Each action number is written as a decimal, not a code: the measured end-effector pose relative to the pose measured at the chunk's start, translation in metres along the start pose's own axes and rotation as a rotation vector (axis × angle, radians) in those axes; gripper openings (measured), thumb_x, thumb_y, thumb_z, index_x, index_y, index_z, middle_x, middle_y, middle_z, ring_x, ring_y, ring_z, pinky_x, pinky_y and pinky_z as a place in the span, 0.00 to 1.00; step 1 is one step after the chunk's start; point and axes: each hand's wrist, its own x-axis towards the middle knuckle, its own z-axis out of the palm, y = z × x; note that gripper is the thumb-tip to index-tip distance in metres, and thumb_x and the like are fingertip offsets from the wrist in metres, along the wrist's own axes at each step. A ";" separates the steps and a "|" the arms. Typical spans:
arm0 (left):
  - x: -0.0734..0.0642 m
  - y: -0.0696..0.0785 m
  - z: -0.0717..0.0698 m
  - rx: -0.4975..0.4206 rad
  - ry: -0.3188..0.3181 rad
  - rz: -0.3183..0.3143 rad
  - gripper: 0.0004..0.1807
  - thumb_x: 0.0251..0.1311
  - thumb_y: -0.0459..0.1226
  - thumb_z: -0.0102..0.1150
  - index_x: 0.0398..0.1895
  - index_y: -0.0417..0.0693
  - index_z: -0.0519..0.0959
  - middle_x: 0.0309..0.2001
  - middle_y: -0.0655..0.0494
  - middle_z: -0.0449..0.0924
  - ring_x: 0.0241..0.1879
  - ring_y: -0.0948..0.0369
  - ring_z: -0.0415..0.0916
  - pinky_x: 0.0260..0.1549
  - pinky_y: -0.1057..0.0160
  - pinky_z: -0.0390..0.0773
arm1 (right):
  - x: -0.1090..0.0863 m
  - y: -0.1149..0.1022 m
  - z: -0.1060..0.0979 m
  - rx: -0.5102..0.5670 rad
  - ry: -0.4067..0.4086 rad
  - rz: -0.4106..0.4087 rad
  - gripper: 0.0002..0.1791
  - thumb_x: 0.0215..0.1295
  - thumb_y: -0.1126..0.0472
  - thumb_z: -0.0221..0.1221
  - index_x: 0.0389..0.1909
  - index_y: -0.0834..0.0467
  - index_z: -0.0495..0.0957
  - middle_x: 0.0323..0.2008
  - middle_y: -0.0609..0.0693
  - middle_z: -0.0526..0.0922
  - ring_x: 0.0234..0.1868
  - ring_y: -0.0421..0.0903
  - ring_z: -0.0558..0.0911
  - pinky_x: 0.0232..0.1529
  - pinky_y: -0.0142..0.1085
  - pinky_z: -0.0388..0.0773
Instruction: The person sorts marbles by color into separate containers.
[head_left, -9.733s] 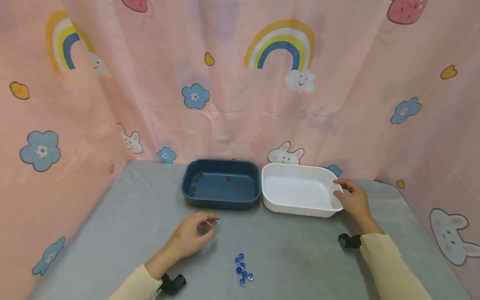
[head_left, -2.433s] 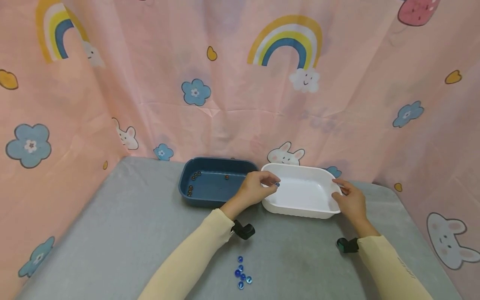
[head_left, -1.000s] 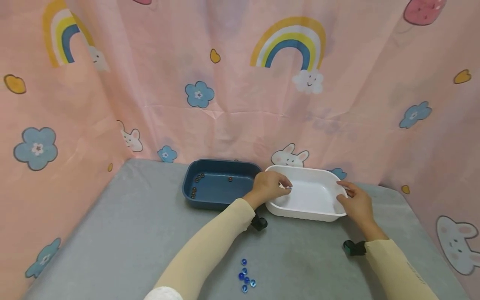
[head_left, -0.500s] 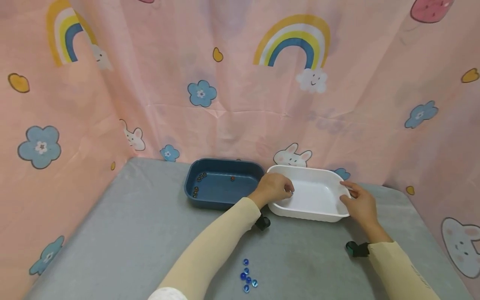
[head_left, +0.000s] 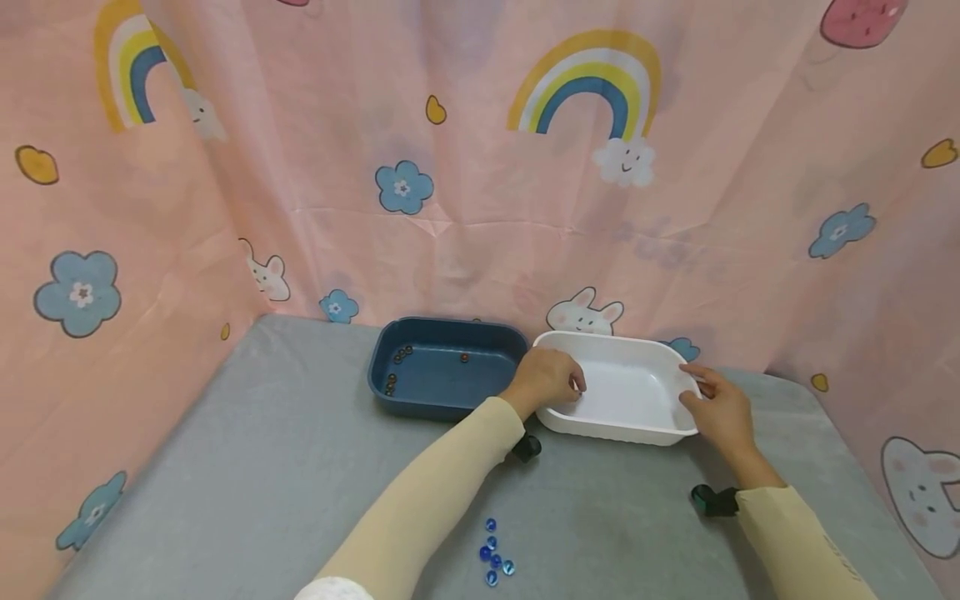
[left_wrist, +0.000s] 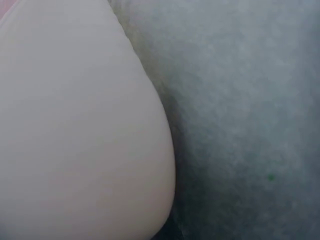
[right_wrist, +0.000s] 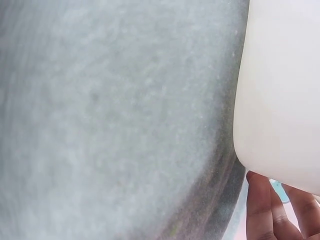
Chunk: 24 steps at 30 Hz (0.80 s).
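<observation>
The head view is showing the right hand pinching the white tray, likely for steadiness, the left hand curled over it, hold unclear, blue marbles on the surface; the right wrist view, fingers touching it.

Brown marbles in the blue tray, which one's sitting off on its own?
The single reddish-brown marble just right of centre in the blue tray; the other brown marbles gather in two small groups toward the tray's left end.
</observation>
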 end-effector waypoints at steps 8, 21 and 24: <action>0.001 0.000 0.001 0.017 -0.010 -0.019 0.05 0.52 0.45 0.67 0.32 0.70 0.87 0.27 0.74 0.79 0.32 0.72 0.71 0.39 0.70 0.68 | 0.000 -0.001 -0.001 -0.004 -0.004 -0.003 0.26 0.64 0.64 0.53 0.65 0.62 0.69 0.60 0.72 0.72 0.58 0.66 0.76 0.52 0.54 0.75; 0.000 0.003 0.000 0.014 -0.045 -0.040 0.07 0.51 0.42 0.67 0.31 0.68 0.87 0.25 0.73 0.79 0.32 0.69 0.70 0.39 0.69 0.68 | 0.000 -0.001 -0.002 0.011 -0.029 -0.004 0.26 0.66 0.64 0.52 0.66 0.62 0.68 0.63 0.71 0.69 0.60 0.68 0.73 0.53 0.55 0.74; 0.000 0.004 0.001 0.027 -0.053 -0.036 0.07 0.51 0.42 0.67 0.31 0.69 0.87 0.25 0.73 0.80 0.32 0.69 0.70 0.40 0.68 0.68 | 0.000 0.000 -0.002 0.017 -0.034 0.010 0.27 0.66 0.64 0.52 0.66 0.62 0.67 0.64 0.71 0.68 0.60 0.68 0.73 0.53 0.55 0.73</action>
